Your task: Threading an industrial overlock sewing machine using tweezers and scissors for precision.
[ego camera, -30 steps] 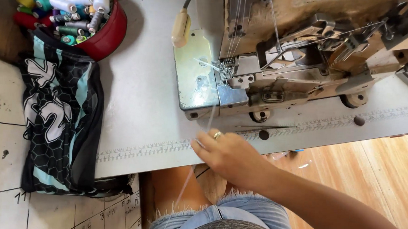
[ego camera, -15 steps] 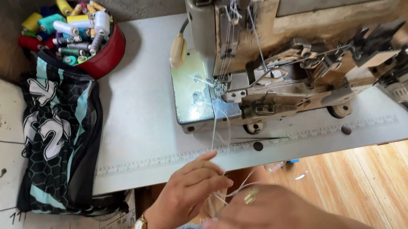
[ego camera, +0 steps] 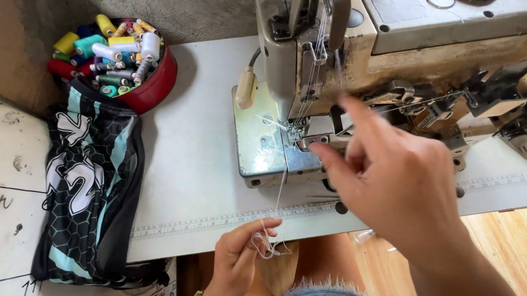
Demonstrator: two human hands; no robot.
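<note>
I had the white sewing table [ego camera: 201,162] filling most of the view, with a printed ruler strip [ego camera: 210,223] running along its near edge. On it stood the worn industrial sewing machine [ego camera: 403,59], its needle end toward the middle of the table and its flat metal bed plate [ego camera: 258,141] jutting out to the left. Draped over the table's left edge hung a black, teal and white sports garment [ego camera: 88,180], and behind it, at the back corner, sat a red bowl [ego camera: 154,89] heaped with spools of thread [ego camera: 114,53] in many colours.

My right hand [ego camera: 395,180] was raised in front of the machine's lower arm, index finger stretched toward the needle area, the other fingers loosely curled; it gripped nothing that I could make out. My left hand [ego camera: 241,256] sat low at the table's near edge, thumb and fingers pinched shut on a small tangle of white thread [ego camera: 268,244]. From that pinch the thread ran taut upward across the ruler strip to the needle area of the machine.
</note>
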